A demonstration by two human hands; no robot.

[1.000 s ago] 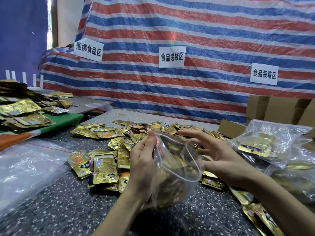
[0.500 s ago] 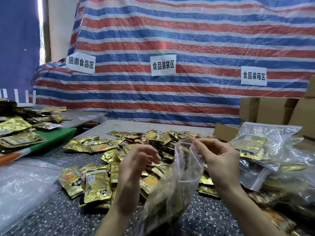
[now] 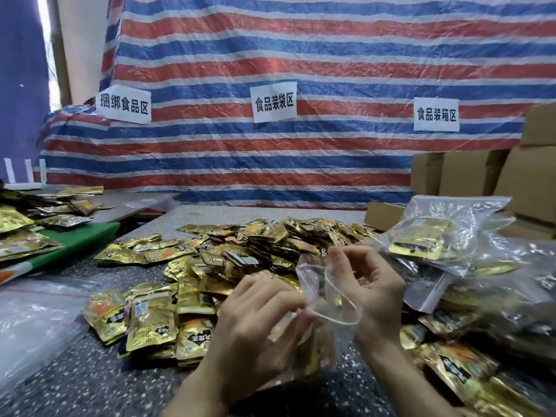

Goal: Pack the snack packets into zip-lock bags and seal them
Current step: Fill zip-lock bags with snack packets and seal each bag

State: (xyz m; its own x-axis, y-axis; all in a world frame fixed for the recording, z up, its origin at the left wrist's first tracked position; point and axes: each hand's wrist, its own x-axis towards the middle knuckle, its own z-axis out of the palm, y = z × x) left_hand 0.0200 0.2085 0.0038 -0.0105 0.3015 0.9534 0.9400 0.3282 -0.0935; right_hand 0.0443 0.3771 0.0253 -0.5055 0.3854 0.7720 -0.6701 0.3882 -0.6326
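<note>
Both left grip (image 3: 255, 322) and right grip (image 3: 374, 285) pinching zip-lock bag (image 3: 334, 302), packets (image 3: 264, 236) heaped behind, filled bags (image 3: 436, 236) alongside

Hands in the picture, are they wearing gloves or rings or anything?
No gloves. The left hand and the right hand are both bare, with no rings on the fingers that show. The forearms are bare too: no sleeves, watch or bracelet as far as the picture reaches.

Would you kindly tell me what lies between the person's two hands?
In the head view, the open mouth of the clear zip-lock bag lies between the left hand and the right hand; both hold its rim.
</note>
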